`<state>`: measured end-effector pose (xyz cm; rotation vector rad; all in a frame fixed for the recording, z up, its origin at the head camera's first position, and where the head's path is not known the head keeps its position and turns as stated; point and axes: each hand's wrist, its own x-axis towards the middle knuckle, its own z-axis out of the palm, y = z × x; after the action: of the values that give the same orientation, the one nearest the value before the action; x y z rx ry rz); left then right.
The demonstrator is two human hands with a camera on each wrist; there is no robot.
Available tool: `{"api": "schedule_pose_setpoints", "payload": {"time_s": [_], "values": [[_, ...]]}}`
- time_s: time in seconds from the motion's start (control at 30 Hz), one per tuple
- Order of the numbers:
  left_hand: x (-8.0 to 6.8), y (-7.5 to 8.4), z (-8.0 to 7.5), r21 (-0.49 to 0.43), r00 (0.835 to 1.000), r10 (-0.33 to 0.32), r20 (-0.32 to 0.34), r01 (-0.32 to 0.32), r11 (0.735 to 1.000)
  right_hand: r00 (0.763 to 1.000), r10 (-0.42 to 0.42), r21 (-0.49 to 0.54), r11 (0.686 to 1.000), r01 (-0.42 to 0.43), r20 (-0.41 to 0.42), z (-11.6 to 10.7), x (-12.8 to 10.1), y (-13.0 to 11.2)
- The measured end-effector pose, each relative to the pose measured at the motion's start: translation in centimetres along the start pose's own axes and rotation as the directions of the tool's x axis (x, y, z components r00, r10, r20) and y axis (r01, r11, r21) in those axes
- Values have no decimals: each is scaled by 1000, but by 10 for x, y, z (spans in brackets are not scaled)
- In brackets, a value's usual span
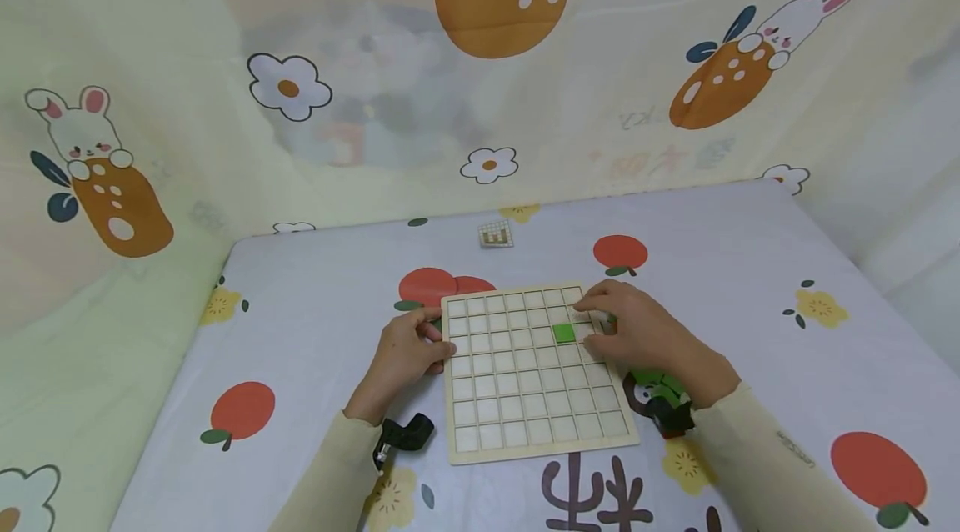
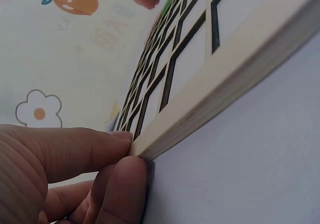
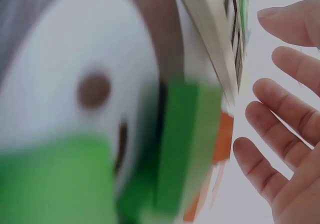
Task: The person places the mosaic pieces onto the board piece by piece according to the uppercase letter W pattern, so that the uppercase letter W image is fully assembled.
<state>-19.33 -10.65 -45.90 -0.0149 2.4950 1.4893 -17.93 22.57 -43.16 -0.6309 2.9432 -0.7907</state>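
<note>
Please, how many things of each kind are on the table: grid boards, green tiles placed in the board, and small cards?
Wooden grid board: 1
Green tile placed in the board: 1
Small card at the table's far side: 1
Total: 3

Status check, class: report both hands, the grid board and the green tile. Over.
Left hand pinches grid board left edge. Right hand open beside green tile, tile seated in board. Green pieces under right wrist.
</note>
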Motion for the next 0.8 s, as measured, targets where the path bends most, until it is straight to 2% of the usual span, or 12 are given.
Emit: {"api": "schedule_pose_setpoints", "payload": {"time_s": [0.3, 0.53, 0.8], "values": [[-2, 4, 1, -12, 1000, -22, -3, 22, 1000, 997, 71, -11, 997, -71, -41, -13, -19, 17], [-2, 3, 0, -4, 1000, -23, -7, 23, 1000, 986, 164, -18, 986, -164, -28, -11, -21, 22], [-3, 3, 0, -10, 1000, -7, -4, 6, 1000, 982, 187, -60, 980, -188, -19, -14, -22, 22]]}}
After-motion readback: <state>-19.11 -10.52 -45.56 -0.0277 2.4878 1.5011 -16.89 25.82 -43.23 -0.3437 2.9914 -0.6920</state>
